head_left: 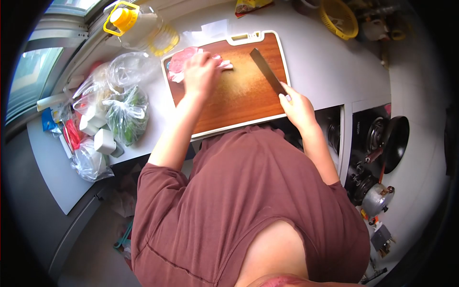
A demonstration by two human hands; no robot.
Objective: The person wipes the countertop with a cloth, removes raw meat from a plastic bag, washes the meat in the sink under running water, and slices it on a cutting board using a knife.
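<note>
Raw meat [180, 60], pink with pale fatty edges, lies at the far left part of a brown wooden cutting board [248, 98] with a white rim. My left hand [202, 76] rests over the meat, its fingers bent down onto the right part of it; the fingertips are partly hidden. My right hand [297, 106] is wrapped round the handle of a kitchen knife [266, 69]. The knife's broad, square-ended blade points up and left over the right side of the board, apart from the meat.
Left of the board are a bag of green vegetables [126, 115], other plastic bags and white containers [103, 141]. A yellow-capped jug [143, 28] stands behind. A yellow basket [338, 19] sits at far right; a black pan [397, 143] and a metal pot [376, 199] are by the stove.
</note>
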